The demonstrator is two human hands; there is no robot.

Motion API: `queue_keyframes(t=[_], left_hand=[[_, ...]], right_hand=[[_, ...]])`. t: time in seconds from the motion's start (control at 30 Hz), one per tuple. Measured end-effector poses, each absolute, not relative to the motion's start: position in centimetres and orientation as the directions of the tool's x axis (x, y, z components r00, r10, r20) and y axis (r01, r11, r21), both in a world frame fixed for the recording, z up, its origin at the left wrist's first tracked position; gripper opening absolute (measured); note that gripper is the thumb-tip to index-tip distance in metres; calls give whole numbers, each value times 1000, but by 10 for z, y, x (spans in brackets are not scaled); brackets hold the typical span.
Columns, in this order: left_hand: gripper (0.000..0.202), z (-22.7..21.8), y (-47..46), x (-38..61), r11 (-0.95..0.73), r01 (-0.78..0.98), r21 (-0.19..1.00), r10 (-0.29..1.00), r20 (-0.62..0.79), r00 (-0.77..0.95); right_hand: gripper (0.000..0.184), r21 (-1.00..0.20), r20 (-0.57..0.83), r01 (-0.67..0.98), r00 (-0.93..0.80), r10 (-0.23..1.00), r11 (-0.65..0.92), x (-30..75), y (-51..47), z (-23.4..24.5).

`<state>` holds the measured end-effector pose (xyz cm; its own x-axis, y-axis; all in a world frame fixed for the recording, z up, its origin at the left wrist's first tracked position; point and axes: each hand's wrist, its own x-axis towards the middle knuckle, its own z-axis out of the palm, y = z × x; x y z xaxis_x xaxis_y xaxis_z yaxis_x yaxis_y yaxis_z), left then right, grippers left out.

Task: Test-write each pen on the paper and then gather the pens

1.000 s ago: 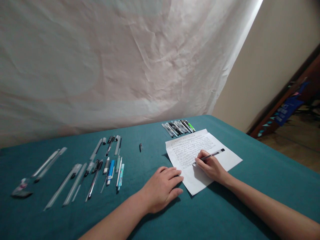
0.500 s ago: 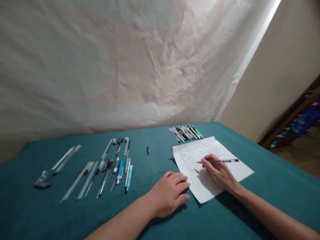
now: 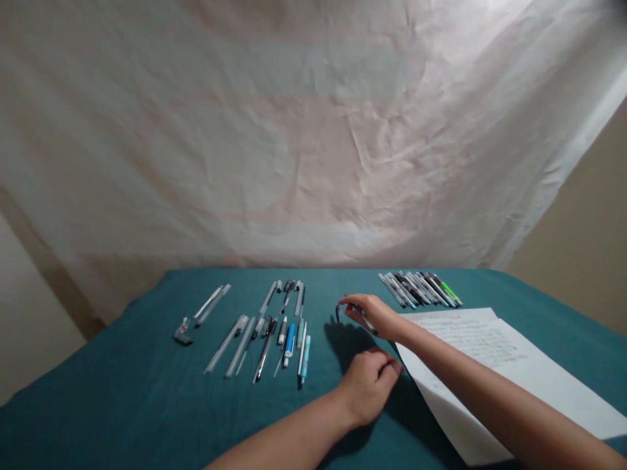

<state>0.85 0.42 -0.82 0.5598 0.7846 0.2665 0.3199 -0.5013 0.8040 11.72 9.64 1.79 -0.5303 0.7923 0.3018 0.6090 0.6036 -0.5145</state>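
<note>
My right hand [image 3: 373, 316] reaches over the cloth with a pen [image 3: 366, 321] tucked in its fingers, partly hidden by them. The fingertips are at a small black pen cap [image 3: 337, 314]; whether they grip it I cannot tell. Nearer to me, my left hand [image 3: 369, 386] rests on the cloth with fingers curled in, the tips close to the left edge of the paper. The handwritten paper sheets [image 3: 531, 385] lie at the right, beneath my right forearm.
Several pens and clear pen parts [image 3: 267, 346] lie in rows on the green cloth [image 3: 161, 405] left of my hands. A row of pens [image 3: 420, 289] lies behind the paper. Farther left are two slim pen pieces [image 3: 212, 305] and a small dark-and-clear item [image 3: 183, 331].
My right hand has left the paper and moved left to the black cap, still with the pen. My left hand has come off the sheet and curled its fingers. The view has turned left.
</note>
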Motion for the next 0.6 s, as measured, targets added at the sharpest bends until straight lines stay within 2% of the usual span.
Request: queue_keyframes(t=[0.1,0.17,0.4,0.5,0.6], left_hand=[[32,-11,6,8,-472,272,839,787,262,559],[32,-12,7,7,-446,247,860,791,249,559],[27,-18,12,7,-363,164,917,822,232,520],[25,-24,16,8,-283,117,952,882,210,422],[27,-28,21,9,-178,-7,984,947,173,271]], right_hand=[[41,-418,250,743,-459,852,523,96,118,2],[47,-396,235,771,-440,867,499,86,126,-7],[42,-397,235,782,-419,877,480,87,125,-3],[41,-449,286,754,-387,877,480,106,114,9],[35,-604,366,630,-324,872,488,130,99,16]])
